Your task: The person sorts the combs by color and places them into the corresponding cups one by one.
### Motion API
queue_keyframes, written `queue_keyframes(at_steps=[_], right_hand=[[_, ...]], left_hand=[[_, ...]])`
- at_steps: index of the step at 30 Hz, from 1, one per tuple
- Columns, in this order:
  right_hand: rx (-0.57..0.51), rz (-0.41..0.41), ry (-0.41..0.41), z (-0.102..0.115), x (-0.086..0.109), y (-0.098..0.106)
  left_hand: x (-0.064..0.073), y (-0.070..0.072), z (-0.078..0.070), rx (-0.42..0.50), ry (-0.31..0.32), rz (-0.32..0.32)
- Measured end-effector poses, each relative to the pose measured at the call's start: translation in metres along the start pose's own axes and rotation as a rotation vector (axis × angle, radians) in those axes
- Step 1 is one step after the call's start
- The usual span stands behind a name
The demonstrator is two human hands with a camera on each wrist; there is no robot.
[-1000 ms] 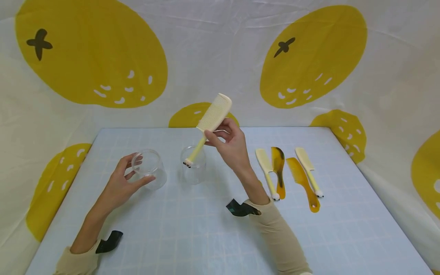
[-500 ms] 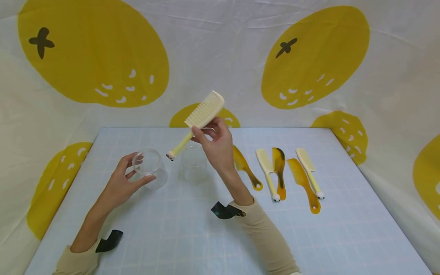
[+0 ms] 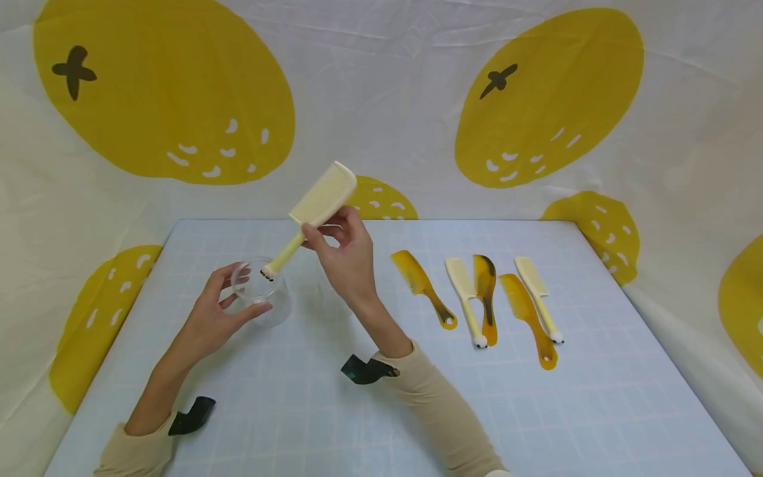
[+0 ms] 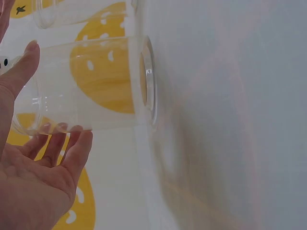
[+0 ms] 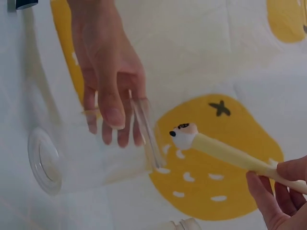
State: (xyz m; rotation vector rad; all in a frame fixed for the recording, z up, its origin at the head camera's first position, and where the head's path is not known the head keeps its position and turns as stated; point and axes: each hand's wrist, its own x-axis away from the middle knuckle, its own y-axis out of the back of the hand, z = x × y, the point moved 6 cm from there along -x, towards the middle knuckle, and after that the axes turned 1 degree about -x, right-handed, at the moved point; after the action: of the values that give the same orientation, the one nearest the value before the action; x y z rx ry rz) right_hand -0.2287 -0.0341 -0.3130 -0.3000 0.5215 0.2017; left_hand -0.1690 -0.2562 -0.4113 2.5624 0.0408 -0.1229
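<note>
My left hand point(image 3: 211, 318) holds a clear jar point(image 3: 275, 310) round its side, thumb on one side and fingers on the other. The jar stands upright on the table, as the left wrist view shows. My right hand point(image 3: 348, 262) pinches a cream comb point(image 3: 324, 195) where its yellow handle meets the toothed part. The comb is tilted, teeth end up. Its white animal-head tip point(image 5: 184, 136) hangs just above the jar's open mouth, apart from the rim in the right wrist view. A second clear jar point(image 4: 81, 12) stands beside the first, mostly hidden by my right hand in the head view.
To the right lie an amber comb point(image 3: 421, 285), a cream comb point(image 3: 461, 285) touching a dark-edged amber comb point(image 3: 485, 291), and another amber comb point(image 3: 530, 318) against a cream one point(image 3: 530, 275). A fruit-print cloth point(image 3: 375, 99) hangs behind the table.
My right hand has moved left with the cream comb, from above the second jar to over the held jar's mouth. An amber comb has come into view behind it. My left hand stays put.
</note>
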Motion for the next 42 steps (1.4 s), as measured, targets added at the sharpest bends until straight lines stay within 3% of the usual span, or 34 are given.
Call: queue_keyframes(at_steps=[8,24,28,34,42], right_hand=[[0.039,0.008,-0.017,-0.01,0.002,-0.011],[0.252,0.075,-0.133,-0.037,0.011,-0.023],[0.298,0.094,-0.128,-0.039,0.014,-0.025],[0.399,0.186,-0.089,-0.039,0.019,-0.034],[0.436,0.231,-0.047,-0.037,0.022,-0.04]], left_hand=[[-0.001,0.0,0.002,0.016,-0.011,0.001],[-0.001,-0.001,0.002,0.036,-0.019,-0.005],[-0.001,-0.001,0.001,0.043,-0.007,0.003],[-0.001,0.0,0.0,0.053,-0.018,0.005],[0.0,-0.001,0.001,0.069,-0.023,0.002]])
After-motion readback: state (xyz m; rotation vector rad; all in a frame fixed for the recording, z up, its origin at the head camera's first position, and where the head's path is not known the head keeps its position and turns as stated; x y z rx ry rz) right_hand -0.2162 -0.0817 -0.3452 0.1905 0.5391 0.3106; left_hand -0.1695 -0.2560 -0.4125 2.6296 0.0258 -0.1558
